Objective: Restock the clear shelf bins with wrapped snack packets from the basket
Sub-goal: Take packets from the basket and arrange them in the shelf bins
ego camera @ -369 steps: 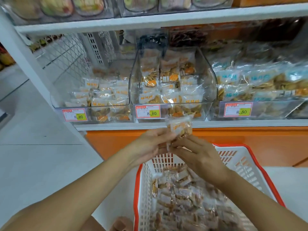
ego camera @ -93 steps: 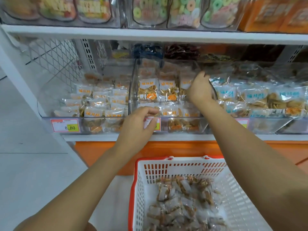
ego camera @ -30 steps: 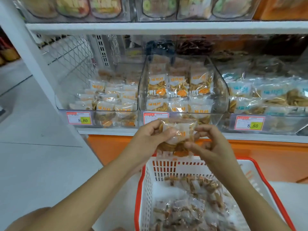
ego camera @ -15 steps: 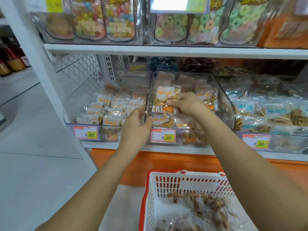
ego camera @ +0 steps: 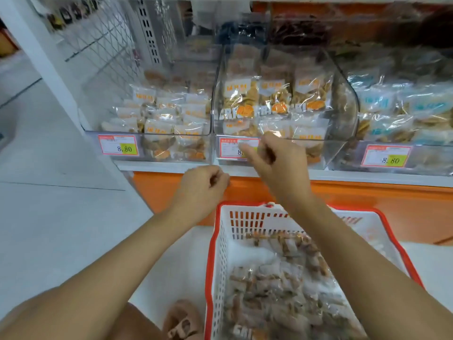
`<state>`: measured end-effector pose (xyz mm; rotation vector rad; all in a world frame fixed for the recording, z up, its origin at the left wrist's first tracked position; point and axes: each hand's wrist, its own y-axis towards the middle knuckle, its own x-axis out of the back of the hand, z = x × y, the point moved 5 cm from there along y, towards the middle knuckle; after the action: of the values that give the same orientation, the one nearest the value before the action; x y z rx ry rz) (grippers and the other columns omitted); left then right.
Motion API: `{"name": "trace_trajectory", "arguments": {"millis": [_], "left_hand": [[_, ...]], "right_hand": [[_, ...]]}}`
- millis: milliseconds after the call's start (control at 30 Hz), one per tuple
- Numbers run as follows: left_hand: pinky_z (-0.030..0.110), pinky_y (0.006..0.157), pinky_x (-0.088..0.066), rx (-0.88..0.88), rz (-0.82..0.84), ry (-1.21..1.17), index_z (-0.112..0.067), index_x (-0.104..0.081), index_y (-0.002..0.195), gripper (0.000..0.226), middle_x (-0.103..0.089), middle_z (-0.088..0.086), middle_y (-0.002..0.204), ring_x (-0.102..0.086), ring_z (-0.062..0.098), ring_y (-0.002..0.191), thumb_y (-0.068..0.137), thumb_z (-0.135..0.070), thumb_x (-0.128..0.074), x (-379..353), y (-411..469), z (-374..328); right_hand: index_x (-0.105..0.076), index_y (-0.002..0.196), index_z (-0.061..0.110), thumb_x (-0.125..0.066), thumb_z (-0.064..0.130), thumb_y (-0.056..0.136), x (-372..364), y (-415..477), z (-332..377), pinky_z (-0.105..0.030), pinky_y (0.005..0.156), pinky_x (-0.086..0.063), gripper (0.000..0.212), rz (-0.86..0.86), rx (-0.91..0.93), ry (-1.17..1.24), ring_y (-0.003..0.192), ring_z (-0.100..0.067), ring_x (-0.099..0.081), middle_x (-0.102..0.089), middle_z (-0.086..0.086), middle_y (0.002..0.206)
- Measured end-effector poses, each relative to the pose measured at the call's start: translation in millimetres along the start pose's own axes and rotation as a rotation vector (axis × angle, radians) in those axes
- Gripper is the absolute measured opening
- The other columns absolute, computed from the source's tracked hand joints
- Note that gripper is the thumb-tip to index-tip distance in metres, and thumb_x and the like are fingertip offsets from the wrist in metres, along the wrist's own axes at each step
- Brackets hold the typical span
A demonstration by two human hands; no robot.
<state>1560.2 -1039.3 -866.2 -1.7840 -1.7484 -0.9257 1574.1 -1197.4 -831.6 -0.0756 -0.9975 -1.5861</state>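
Note:
The clear middle bin (ego camera: 344, 104) on the shelf holds rows of orange-labelled snack packets (ego camera: 272, 94). My right hand (ego camera: 277, 158) hovers at the bin's front lip, over its price tag, with fingers curled and nothing in it. Lower and to the left, in front of the shelf edge, my left hand (ego camera: 204, 186) is also curled and holds nothing. Below both hands stands the white basket with a red rim (ego camera: 215, 241), and several wrapped packets (ego camera: 282, 278) lie in it.
A left bin (ego camera: 171, 114) holds similar orange-labelled packets and a right bin (ego camera: 404, 111) holds blue-labelled ones. Each has a price tag (ego camera: 119, 145). An orange base panel (ego camera: 367, 200) runs under the shelf. My sandalled foot (ego camera: 181, 320) is beside the basket.
My right hand has left the packet in the middle bin and drawn back to its front edge. My left hand has dropped from the bin's rim to below the shelf edge.

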Motion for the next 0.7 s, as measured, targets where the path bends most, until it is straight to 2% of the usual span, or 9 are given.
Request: {"name": "trace_trajectory", "arguments": {"millis": [67,133,200,267,333,400,533,633,700], "left_hand": [[0.017,0.055,-0.038,0.085,0.262,0.160,-0.012,-0.068,0.081,0.026,-0.066,0.000,0.075,-0.058,0.010,0.066,0.096,-0.022,-0.050,-29,-12,25],[0.026,0.067,-0.046,0.147,0.467,0.225,-0.009,-0.070,0.095,0.028,-0.070,0.007,0.094,-0.064,0.019,0.083,0.098,-0.022,-0.045,-52,-28,45],[0.021,0.074,-0.045,0.186,0.629,0.229,-0.009,-0.065,0.115,0.032,-0.066,0.008,0.117,-0.062,0.022,0.102,0.100,-0.022,-0.040,-65,-43,53],[0.017,0.081,-0.039,0.210,0.786,0.231,-0.013,-0.052,0.134,0.037,-0.056,0.006,0.134,-0.055,0.021,0.117,0.103,-0.023,-0.035,-73,-54,57],[0.019,0.090,-0.035,0.226,0.922,0.285,-0.015,-0.042,0.142,0.041,-0.051,0.007,0.139,-0.051,0.020,0.119,0.104,-0.026,-0.032,-77,-58,61],[0.019,0.088,-0.035,0.253,0.984,0.309,-0.013,-0.043,0.142,0.042,-0.053,0.009,0.136,-0.052,0.017,0.109,0.104,-0.028,-0.030,-78,-56,64],[0.015,0.072,-0.036,0.285,0.974,0.289,-0.007,-0.052,0.132,0.037,-0.059,0.013,0.126,-0.054,0.016,0.092,0.104,-0.023,-0.033,-77,-50,62],[0.016,0.055,-0.038,0.289,0.920,0.267,-0.004,-0.059,0.120,0.033,-0.064,0.012,0.112,-0.052,0.011,0.074,0.103,-0.020,-0.036,-76,-46,59],[0.018,0.044,-0.035,0.319,0.827,0.252,0.000,-0.064,0.089,0.032,-0.061,0.010,0.083,-0.049,0.012,0.062,0.101,-0.018,-0.040,-74,-43,60]], "right_hand": [[-0.050,0.065,0.011,-0.056,0.047,0.089,-20,-46,-33,-0.026,0.048,-0.036,0.044,0.115,-0.112,-0.093,0.048,-0.012,-0.045,-0.047,0.004,0.054],[-0.058,0.074,0.013,-0.058,0.041,0.092,-48,-90,-89,-0.025,0.052,-0.039,0.033,0.291,-0.317,-0.214,0.058,-0.014,-0.056,-0.057,0.005,0.063],[-0.066,0.103,0.015,-0.057,0.027,0.094,-72,-136,-150,-0.024,0.069,-0.049,0.017,0.453,-0.575,-0.282,0.084,-0.017,-0.065,-0.069,0.001,0.097],[-0.054,0.130,0.018,-0.050,0.009,0.093,-91,-172,-187,-0.033,0.086,-0.053,0.038,0.592,-0.666,-0.312,0.105,-0.021,-0.062,-0.059,-0.002,0.130],[-0.040,0.142,0.018,-0.043,-0.002,0.089,-106,-190,-198,-0.035,0.092,-0.051,0.056,0.711,-0.557,-0.400,0.116,-0.025,-0.055,-0.046,-0.004,0.143],[-0.032,0.145,0.016,-0.041,-0.006,0.088,-120,-194,-200,-0.035,0.096,-0.047,0.061,0.753,-0.465,-0.461,0.124,-0.028,-0.047,-0.036,-0.004,0.149],[-0.022,0.148,0.015,-0.039,-0.003,0.090,-142,-204,-215,-0.038,0.101,-0.046,0.062,0.831,-0.519,-0.536,0.133,-0.029,-0.038,-0.027,-0.007,0.152],[-0.034,0.142,0.013,-0.041,0.000,0.092,-146,-210,-224,-0.036,0.097,-0.049,0.052,0.871,-0.506,-0.592,0.126,-0.026,-0.047,-0.039,-0.009,0.143],[-0.047,0.131,0.013,-0.045,0.004,0.094,-144,-208,-219,-0.033,0.088,-0.053,0.038,0.857,-0.467,-0.581,0.112,-0.022,-0.057,-0.050,-0.005,0.132]]}}
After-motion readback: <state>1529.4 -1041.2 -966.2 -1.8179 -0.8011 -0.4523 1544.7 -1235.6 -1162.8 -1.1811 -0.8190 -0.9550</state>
